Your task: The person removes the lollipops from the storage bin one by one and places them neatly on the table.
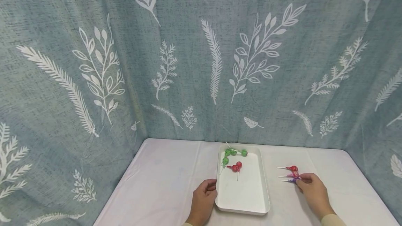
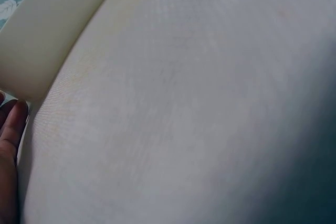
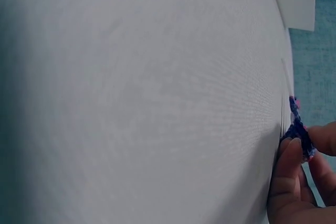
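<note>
A white tray [image 1: 242,198] holds several green lollipops [image 1: 244,153] at its far end and red lollipops [image 1: 235,168] nearer its middle. My left hand [image 1: 202,200] rests against the tray's left side; in the left wrist view, fingertips [image 2: 20,109] touch the bottom of the tray's outer wall [image 2: 44,35]. To the right of the tray, my right hand [image 1: 314,191] pinches a purple-blue wrapped lollipop [image 3: 300,135] between thumb and fingers. Beyond it on the table lie a pink lollipop [image 1: 295,174] and a red one [image 1: 293,168], sticks pointing left.
A white cloth covers the table [image 1: 169,173]. Blue-green curtains [image 1: 188,62] with white leaf patterns stand behind the table and along both sides.
</note>
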